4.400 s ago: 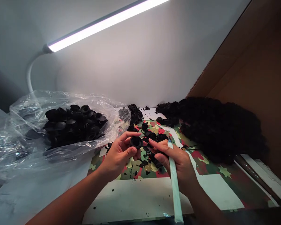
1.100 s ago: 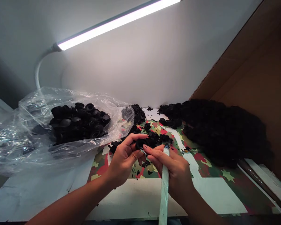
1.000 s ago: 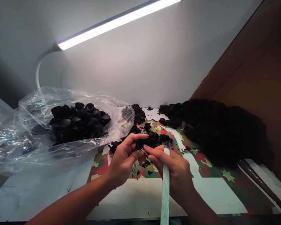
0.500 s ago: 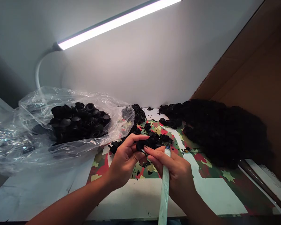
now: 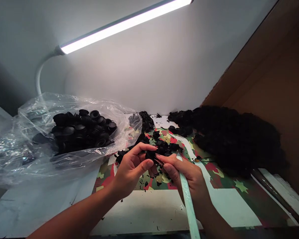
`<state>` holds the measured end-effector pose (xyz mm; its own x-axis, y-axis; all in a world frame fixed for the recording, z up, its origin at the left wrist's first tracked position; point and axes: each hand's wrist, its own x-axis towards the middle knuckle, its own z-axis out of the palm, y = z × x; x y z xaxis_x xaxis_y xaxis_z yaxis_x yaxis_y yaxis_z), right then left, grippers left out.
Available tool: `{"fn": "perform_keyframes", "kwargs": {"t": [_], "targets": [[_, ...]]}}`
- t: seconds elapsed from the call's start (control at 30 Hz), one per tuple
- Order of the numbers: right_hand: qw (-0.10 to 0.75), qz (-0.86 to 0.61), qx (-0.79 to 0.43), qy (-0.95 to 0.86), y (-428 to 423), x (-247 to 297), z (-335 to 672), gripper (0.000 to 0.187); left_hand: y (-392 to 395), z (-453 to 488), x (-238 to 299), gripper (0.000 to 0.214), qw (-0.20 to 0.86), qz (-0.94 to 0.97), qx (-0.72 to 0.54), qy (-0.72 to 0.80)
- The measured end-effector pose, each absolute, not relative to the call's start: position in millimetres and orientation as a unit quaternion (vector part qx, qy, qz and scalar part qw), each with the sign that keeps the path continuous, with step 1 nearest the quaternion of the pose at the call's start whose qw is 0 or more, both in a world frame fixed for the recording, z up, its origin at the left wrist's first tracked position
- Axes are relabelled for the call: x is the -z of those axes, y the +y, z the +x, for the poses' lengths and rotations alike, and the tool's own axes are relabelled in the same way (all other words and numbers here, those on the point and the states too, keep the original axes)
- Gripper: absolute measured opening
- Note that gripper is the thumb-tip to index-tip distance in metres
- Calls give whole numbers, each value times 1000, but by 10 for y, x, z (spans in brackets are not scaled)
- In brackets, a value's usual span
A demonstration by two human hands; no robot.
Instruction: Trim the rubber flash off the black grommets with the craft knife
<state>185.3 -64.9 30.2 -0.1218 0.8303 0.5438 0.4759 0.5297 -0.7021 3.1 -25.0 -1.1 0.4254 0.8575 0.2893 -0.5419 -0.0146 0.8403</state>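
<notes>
My left hand (image 5: 131, 167) pinches a small black rubber piece (image 5: 150, 155) between curled fingers and thumb. The piece looks like the ribbed rubber bellows in the bag, but fingers cover much of it. My right hand (image 5: 189, 172) is closed, its fingertips against the piece. A thin metal blade or tip (image 5: 159, 161) shows between its thumb and index finger. Across this hand lies a long white-wrapped strip (image 5: 188, 199) with a dark end; whether it joins the metal tip I cannot tell. Black scraps (image 5: 164, 146) lie just beyond both hands.
A clear plastic bag (image 5: 126, 109) on the left holds many ribbed black bellows (image 5: 83, 129). A large black heap (image 5: 234, 139) lies at the right, beside a cardboard wall (image 5: 269, 76). A camouflage-patterned sheet (image 5: 221, 189) covers part of the table. Above hangs a lit lamp (image 5: 127, 28).
The white-wrapped strip has swung, its lower end moving right. My right hand has turned slightly, showing more of its thumb and the metal tip. My left hand still grips the black piece.
</notes>
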Motion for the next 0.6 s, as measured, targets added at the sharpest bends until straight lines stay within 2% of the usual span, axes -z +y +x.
{"fn": "perform_keyframes", "kwargs": {"t": [0.6], "targets": [[457,-386,-83,-797,-620,-320,1938,31,-238,7,-3,33,637,531,-524,196]]}}
